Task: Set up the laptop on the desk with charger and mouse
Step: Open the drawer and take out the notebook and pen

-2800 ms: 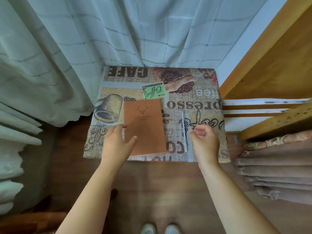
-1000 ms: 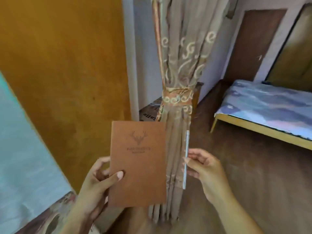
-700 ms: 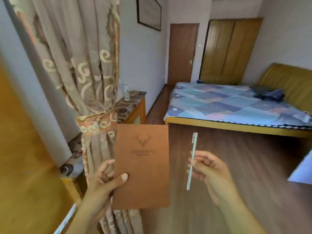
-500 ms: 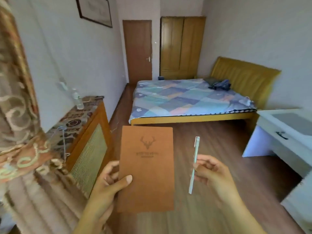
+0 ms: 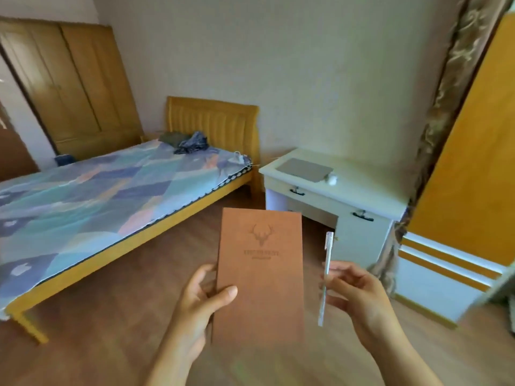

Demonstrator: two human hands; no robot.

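Left hand [image 5: 195, 307] grips brown notebook [image 5: 260, 277], thumb on cover | right hand [image 5: 359, 296] pinches pale pen [image 5: 325, 277] upright | closed grey laptop [image 5: 305, 169] flat on white desk [image 5: 362, 196], small white object [image 5: 332, 179] beside it | since 0.5 s ago view swung right, desk now central.
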